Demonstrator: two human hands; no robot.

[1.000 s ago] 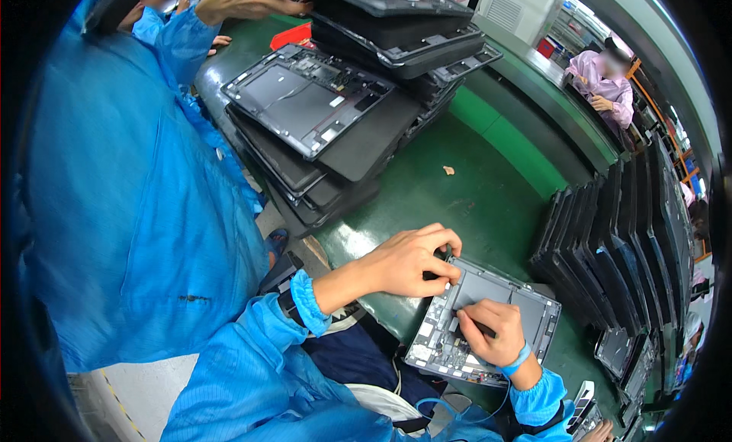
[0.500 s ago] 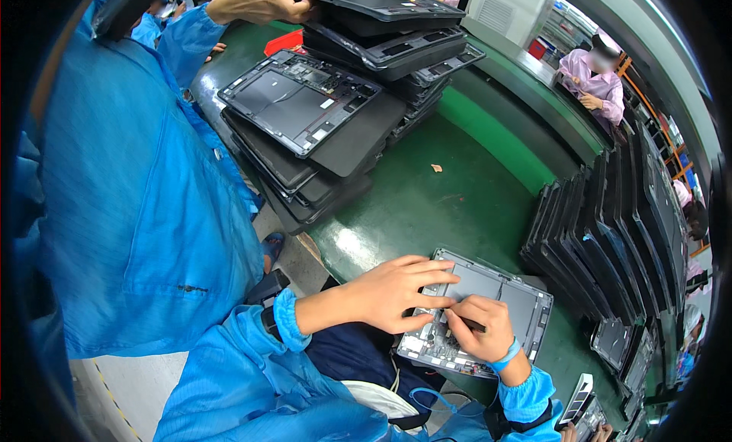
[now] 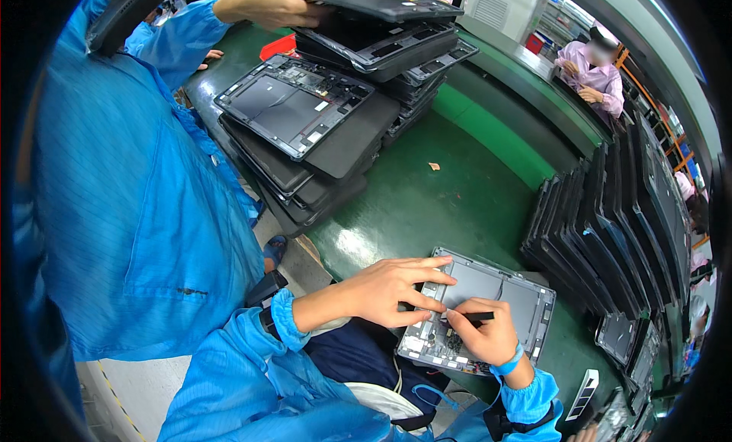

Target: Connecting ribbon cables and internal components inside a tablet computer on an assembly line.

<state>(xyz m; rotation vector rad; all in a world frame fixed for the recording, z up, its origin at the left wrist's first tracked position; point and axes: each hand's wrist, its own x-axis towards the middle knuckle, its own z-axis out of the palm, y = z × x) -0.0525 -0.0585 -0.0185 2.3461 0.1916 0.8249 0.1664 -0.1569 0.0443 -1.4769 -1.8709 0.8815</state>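
An opened tablet housing point(image 3: 522, 297) lies on the green table before me, its inside with a large grey panel and circuit parts facing up. My left hand point(image 3: 396, 289) rests over its left edge with the fingers spread, holding nothing. Pinched in my right hand point(image 3: 492, 335) is a slim black pen-like tool point(image 3: 480, 316), its tip over the circuit area close to my left fingertips. My right fingers hide the tip, so I cannot tell whether it touches a part. A blue band circles my right wrist.
At the far left, a co-worker's hand point(image 3: 271, 6) grips a tablet shell point(image 3: 389, 3) above a tall stack. Another opened tablet point(image 3: 293, 106) tops a nearer pile. Many dark shells point(image 3: 602, 228) stand in a row at right. A white slotted piece point(image 3: 583, 395) lies near my right sleeve.
The black tool's handle has tilted over and now points right across my right hand. My left hand stays almost in place. The co-worker's hand has shifted slightly on the stack.
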